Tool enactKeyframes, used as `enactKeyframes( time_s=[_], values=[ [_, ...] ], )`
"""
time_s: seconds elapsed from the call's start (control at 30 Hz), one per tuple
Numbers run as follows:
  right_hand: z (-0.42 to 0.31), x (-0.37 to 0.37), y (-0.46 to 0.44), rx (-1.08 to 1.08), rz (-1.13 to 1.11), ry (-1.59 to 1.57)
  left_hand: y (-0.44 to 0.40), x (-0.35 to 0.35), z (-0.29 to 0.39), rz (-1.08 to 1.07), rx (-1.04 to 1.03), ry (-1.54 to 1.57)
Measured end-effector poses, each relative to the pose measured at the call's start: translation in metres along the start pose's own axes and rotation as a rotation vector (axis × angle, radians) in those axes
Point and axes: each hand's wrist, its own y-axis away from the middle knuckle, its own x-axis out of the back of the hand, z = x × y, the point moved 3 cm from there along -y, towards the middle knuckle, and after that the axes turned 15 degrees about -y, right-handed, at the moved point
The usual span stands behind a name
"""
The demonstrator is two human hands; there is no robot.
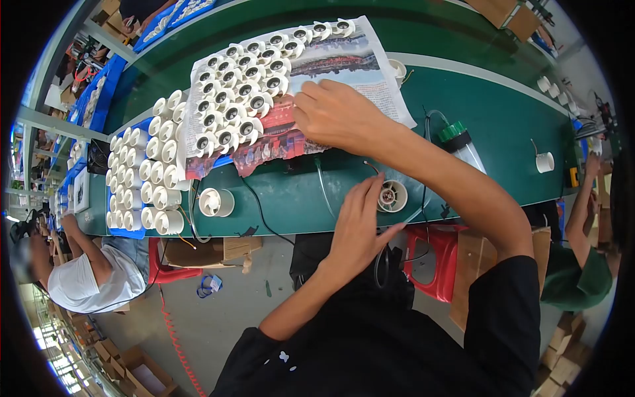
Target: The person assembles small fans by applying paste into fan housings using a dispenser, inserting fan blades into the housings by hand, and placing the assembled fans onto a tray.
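Observation:
My left hand is at the table's front edge with fingers stretched out and thumb apart. Its fingers lie beside a white round fan housing, seen from above with its hub inside; whether they touch it I cannot tell. Over the printed paper sheet is my right hand, fingers curled and pointing left. Anything in those fingers is hidden. Left of it, several white fan impellers with dark round centres stand in rows on the sheet.
Several white housings fill a blue tray at left. Single housings stand on the green table, one near the front, another at right. A green-capped bottle stands under my right forearm. People sit on both sides.

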Motion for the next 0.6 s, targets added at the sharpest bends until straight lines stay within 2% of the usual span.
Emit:
enactKeyframes(
  time_s=[0.1, 0.13, 0.2, 0.27, 0.33, 0.43, 0.47, 0.53, 0.57, 0.6],
  values=[
    [-0.008, 0.034, 0.028, 0.156, 0.163, -0.128, -0.009, -0.018, -0.011, -0.067, -0.040, -0.019],
    [-0.013, 0.044, 0.040, 0.207, 0.145, -0.152, -0.009, -0.019, -0.013, -0.023, -0.060, -0.038],
    [-0.025, 0.059, 0.061, 0.278, 0.225, -0.125, -0.008, -0.013, -0.015, -0.055, 0.055, 0.067],
    [-0.032, 0.064, 0.076, 0.263, 0.214, -0.124, -0.008, -0.001, -0.014, -0.039, 0.158, 0.190],
    [-0.037, 0.065, 0.094, 0.181, 0.334, -0.107, -0.006, 0.007, -0.015, 0.020, 0.174, 0.190],
    [-0.055, 0.079, 0.113, 0.014, 0.384, -0.153, -0.002, 0.009, -0.019, -0.021, 0.290, 0.267],
    [-0.061, 0.078, 0.122, -0.108, 0.444, -0.257, -0.003, 0.010, -0.020, -0.010, 0.280, 0.266],
    [-0.074, 0.077, 0.128, -0.588, 0.657, -0.703, -0.007, 0.015, -0.018, 0.009, 0.289, 0.281],
    [-0.081, 0.072, 0.133, -0.894, 0.703, -1.040, -0.008, 0.015, -0.020, 0.006, 0.298, 0.276],
    [-0.083, 0.069, 0.133, -0.896, 0.704, -1.048, -0.010, 0.016, -0.020, 0.038, 0.215, 0.274]
  ],
)
